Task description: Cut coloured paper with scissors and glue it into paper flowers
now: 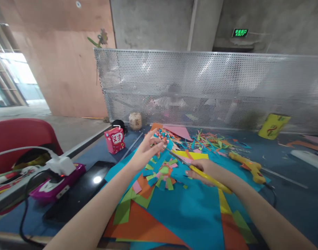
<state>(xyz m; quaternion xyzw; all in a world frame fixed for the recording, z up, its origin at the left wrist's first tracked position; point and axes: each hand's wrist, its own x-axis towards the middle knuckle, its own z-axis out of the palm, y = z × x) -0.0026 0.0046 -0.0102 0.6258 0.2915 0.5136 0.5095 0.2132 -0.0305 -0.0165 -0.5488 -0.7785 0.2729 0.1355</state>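
My right hand (204, 171) is closed round the yellow handles of a pair of scissors (186, 164), whose blades point left toward a blue paper strip (162, 157). My left hand (146, 150) pinches the upper end of that strip, just above a paper collage (161, 172) of blue, green and pink pieces. Both hands hover over overlapping blue (190, 211), orange and yellow paper sheets on the table.
A yellow glue gun (248, 166) lies right of my hands. Paper scraps (211, 140) are heaped behind. A red carton (114, 139), a small jar (135, 121), a black tablet (78, 191) and a purple device (57, 184) are at the left. A perforated metal screen (208, 86) closes the back.
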